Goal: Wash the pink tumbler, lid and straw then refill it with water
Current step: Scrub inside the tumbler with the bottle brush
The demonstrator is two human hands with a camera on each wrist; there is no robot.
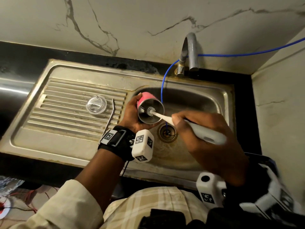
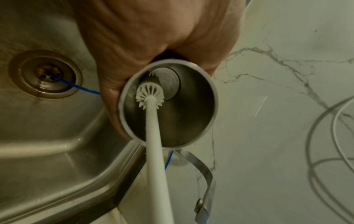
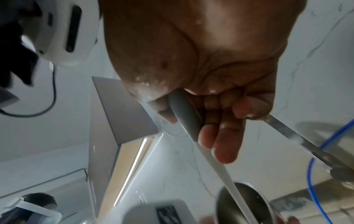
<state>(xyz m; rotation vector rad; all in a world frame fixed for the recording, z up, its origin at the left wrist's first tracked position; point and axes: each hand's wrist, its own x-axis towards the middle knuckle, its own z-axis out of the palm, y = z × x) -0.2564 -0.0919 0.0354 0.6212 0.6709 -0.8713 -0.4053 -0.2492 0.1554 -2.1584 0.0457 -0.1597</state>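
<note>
My left hand (image 1: 132, 111) grips the pink tumbler (image 1: 146, 97) over the sink basin, its steel mouth tilted toward me. My right hand (image 1: 203, 129) holds a white bottle brush (image 1: 162, 116) by its grey handle (image 1: 208, 134). The brush head (image 2: 150, 94) sits deep inside the tumbler (image 2: 168, 104), near its bottom. In the right wrist view my fingers (image 3: 218, 136) curl round the handle (image 3: 184, 112), and the shaft runs down into the tumbler's mouth (image 3: 243, 204). The clear lid (image 1: 96, 104) and the bent metal straw (image 1: 110, 116) lie on the ribbed drainboard.
The steel sink (image 1: 219, 100) has a drain (image 1: 167, 133) with a thin blue tube (image 1: 162, 90) running into it. A grey tap (image 1: 191, 52) stands at the back by the marble wall. Black countertop (image 1: 24, 58) surrounds the sink.
</note>
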